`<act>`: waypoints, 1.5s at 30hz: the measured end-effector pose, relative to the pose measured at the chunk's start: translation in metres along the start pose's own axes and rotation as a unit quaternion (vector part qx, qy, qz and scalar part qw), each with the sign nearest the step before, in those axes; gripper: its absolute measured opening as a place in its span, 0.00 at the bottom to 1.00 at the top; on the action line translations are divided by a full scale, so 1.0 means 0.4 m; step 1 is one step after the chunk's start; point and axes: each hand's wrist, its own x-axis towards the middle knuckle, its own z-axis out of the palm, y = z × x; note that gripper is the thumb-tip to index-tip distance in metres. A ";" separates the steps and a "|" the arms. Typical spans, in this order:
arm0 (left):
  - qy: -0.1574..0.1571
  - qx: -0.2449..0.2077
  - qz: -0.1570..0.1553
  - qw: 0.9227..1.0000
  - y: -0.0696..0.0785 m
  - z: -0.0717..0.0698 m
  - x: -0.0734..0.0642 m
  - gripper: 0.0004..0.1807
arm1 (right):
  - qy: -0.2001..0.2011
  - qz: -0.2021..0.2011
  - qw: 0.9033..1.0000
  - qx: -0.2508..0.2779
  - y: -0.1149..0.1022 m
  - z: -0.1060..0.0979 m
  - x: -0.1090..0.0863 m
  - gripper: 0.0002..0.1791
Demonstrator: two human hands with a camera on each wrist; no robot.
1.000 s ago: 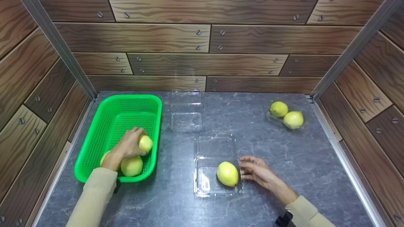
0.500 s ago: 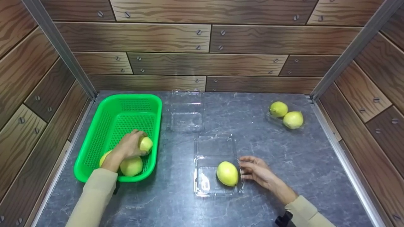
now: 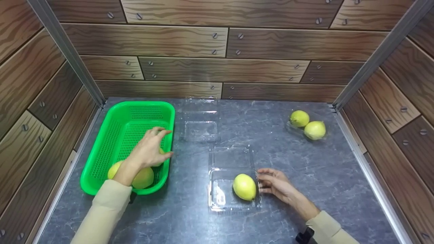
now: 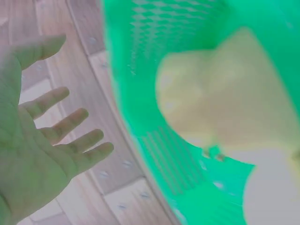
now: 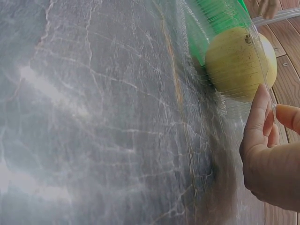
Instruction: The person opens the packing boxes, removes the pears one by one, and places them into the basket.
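Note:
In the head view my left hand (image 3: 146,150) hovers within the green basket (image 3: 171,128), thumb and fingers spread apart. A yellow-green fruit (image 3: 161,151) shows partly behind it, under the thumb. Two more fruits, a large one (image 3: 145,178) and one at the left (image 3: 114,169), lie by the wrist. In the left wrist view the same hand (image 4: 47,145) holds nothing. My right hand (image 3: 276,184) pinches the right rim of a lidded clear plastic container (image 3: 220,195), thumb against fingers in the right wrist view. One yellow-green fruit (image 3: 244,187) sits in its right half.
Another open clear container (image 3: 200,130) stands behind, beside the basket. At the back right, two fruits (image 3: 315,130) sit in clear plastic. Wood-patterned walls (image 3: 179,42) with metal rails (image 3: 359,162) enclose the grey marbled table (image 3: 183,210).
My left hand has let go of the small fruit in the basket, spread its fingers and shifted slightly up and to the right. The right hand and the container have stayed put.

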 end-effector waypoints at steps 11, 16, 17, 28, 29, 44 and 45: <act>-0.013 0.018 0.114 0.993 0.159 0.042 0.008 0.43 | -0.001 0.002 1.000 0.005 0.001 -0.001 0.002 0.16; -0.034 0.011 0.144 0.989 0.201 0.079 0.015 0.43 | 0.001 0.003 1.000 0.004 0.005 -0.002 0.003 0.18; -0.037 0.010 0.148 0.988 0.208 0.087 0.017 0.43 | 0.001 0.003 1.000 0.004 0.005 -0.002 0.003 0.18; -0.094 0.006 0.192 0.977 0.290 0.203 0.022 0.43 | 0.001 -0.001 1.000 0.002 0.006 -0.001 0.005 0.15; -0.097 0.006 0.196 0.976 0.297 0.216 0.022 0.43 | 0.000 -0.001 1.000 0.002 0.006 -0.001 0.005 0.16; -0.123 0.001 0.249 0.961 0.368 0.344 0.040 0.41 | -0.008 -0.002 1.000 0.007 0.005 0.000 0.004 0.15; -0.127 0.002 0.252 0.960 0.373 0.348 0.042 0.41 | -0.009 -0.002 1.000 0.008 0.005 0.000 0.003 0.15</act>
